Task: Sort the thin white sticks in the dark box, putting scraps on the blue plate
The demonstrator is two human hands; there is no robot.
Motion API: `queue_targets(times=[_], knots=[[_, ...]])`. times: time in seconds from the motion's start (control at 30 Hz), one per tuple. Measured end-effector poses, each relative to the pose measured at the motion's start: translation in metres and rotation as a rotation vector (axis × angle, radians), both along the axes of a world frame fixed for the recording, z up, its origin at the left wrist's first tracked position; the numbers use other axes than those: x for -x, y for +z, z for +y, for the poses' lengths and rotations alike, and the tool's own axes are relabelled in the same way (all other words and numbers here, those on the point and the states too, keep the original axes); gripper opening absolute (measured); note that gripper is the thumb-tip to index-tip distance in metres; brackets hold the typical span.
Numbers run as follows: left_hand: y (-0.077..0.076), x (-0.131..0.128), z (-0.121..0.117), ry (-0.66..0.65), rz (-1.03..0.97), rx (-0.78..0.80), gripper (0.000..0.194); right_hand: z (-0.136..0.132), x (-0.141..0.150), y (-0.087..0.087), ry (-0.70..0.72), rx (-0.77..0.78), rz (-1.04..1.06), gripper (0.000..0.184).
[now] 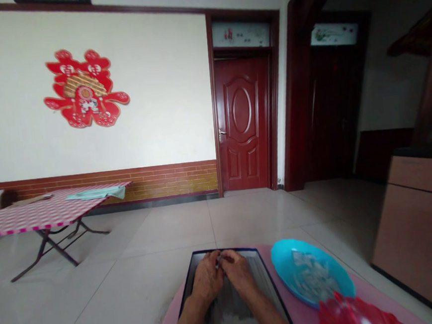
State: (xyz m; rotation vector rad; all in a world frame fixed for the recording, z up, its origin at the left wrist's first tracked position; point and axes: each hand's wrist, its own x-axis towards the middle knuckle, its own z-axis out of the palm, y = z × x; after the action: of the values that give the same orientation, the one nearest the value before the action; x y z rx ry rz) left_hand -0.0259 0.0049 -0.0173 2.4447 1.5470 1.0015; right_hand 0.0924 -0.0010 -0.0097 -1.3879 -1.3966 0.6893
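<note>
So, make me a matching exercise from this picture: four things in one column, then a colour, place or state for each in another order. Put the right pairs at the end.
Things
1. Left hand and right hand
2. Bowl
3. Tray
4. Wall decoration

Descriptions
A. Bright blue, holding pale pieces
B. Mostly red, with gold-coloured stripes
C. Close together, pinching a small greyish object
D. Dark-rimmed, lying beneath the hands

Right pairs: 1-C, 2-A, 3-D, 4-B
</note>
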Motion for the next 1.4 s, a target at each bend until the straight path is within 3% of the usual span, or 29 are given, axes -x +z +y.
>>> queue_targets(times=[0.37, 0.5, 0.73, 0.83, 1.0, 1.2, 1.4], knots=[[0.011, 0.001, -0.002, -0.111, -0.023, -0.002, 0.030, -0.001, -0.005, 0.004, -0.054, 0.009, -0.023, 0.026], [0.011, 0.001, -0.001, -0.033, -0.020, 0.013, 0.030, -0.004, -0.007, 0.008, -0.043, 0.006, -0.125, 0.035], [0.016, 0.004, 0.001, 0.181, -0.111, -0.008, 0.042, -0.025, 0.004, 0.012, 0.106, -0.032, -0.427, 0.018], [0.019, 0.005, 0.000, 0.196, -0.171, -0.020, 0.041, -0.036, 0.015, 0.013, 0.153, 0.018, -0.654, 0.020], [0.016, 0.005, 0.002, 0.162, -0.218, -0.093, 0.038, -0.043, 0.027, 0.015, 0.106, 0.127, -0.990, 0.033], [0.012, 0.003, 0.004, 0.154, -0.244, -0.199, 0.036, -0.038, 0.034, 0.011, 0.098, 0.171, -1.027, 0.033], [0.008, 0.002, 0.007, 0.146, -0.303, -0.198, 0.035, -0.040, 0.036, 0.015, 0.080, 0.234, -0.999, 0.030]])
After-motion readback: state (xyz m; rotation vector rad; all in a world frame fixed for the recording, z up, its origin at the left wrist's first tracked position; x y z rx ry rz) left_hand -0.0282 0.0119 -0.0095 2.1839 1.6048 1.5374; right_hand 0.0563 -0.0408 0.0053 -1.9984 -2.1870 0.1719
